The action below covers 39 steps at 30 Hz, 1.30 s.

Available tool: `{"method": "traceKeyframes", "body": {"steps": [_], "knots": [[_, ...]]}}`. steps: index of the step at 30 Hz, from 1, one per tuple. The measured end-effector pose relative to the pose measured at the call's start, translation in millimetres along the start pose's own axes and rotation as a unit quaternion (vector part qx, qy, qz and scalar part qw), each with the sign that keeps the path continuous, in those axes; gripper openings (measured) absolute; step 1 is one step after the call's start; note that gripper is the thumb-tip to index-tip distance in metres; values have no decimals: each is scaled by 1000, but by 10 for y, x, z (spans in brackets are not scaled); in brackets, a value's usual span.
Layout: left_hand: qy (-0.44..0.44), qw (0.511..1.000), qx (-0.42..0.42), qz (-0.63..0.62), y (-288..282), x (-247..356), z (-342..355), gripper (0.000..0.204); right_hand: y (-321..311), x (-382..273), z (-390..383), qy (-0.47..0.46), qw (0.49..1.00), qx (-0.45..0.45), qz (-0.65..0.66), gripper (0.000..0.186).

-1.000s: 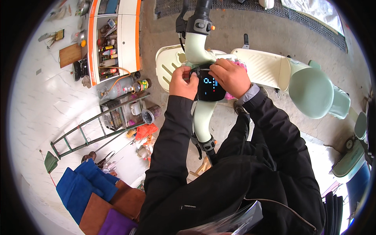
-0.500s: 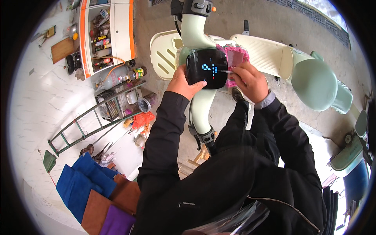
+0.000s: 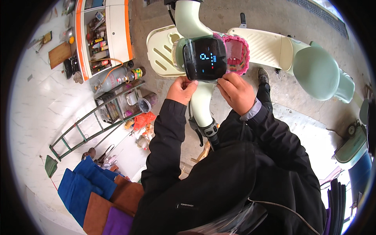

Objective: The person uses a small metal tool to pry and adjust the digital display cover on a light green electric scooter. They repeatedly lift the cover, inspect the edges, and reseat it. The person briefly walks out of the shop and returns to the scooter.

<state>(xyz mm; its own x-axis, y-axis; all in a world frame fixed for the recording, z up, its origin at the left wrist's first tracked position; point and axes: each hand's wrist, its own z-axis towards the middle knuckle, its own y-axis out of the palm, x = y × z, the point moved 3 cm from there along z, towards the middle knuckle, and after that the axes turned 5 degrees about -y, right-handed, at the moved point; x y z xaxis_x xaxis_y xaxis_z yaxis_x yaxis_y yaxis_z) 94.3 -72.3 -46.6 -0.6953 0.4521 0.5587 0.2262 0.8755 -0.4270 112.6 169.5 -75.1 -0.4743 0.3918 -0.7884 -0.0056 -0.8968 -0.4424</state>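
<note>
A black dashboard display (image 3: 205, 58) with lit blue marks sits in the middle of an electric scooter's cream handlebar (image 3: 202, 103). At its lower left corner my left hand (image 3: 181, 91) is closed, thumb and forefinger pinched together against the edge. My right hand (image 3: 237, 94) pinches at the lower right corner. Whatever lies between the fingertips of either hand is too small to make out. A glossy, see-through strip shows along the display's left side. Just right of the display hangs a pink, frilly-rimmed basket (image 3: 243, 55).
The scooter's cream footboard (image 3: 261, 45) and pale green seat (image 3: 316, 73) extend to the right. On the left stand a white and orange cabinet (image 3: 118, 35) with bottles, a gas cylinder (image 3: 113, 76) and a green metal ladder (image 3: 78, 131). Blue and brown cloths (image 3: 100, 205) lie lower left.
My right hand has moved from the display's right side to its lower right corner; the thin tool in it no longer shows. My left hand has slid down to the lower left corner.
</note>
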Motion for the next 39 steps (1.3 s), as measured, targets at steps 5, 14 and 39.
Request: {"method": "traceKeyframes", "body": {"steps": [5,14,39], "knots": [[-15,997,24,-72,62,-69,-46,25,102,17,15,-6,1000,5,5,24],[-18,998,38,-54,73,24,-95,24,209,9,-24,-4,1000,23,5,24],[-41,997,55,-20,71,45,-105,32,248,18,-1,-11,999,33,23,28]]}}
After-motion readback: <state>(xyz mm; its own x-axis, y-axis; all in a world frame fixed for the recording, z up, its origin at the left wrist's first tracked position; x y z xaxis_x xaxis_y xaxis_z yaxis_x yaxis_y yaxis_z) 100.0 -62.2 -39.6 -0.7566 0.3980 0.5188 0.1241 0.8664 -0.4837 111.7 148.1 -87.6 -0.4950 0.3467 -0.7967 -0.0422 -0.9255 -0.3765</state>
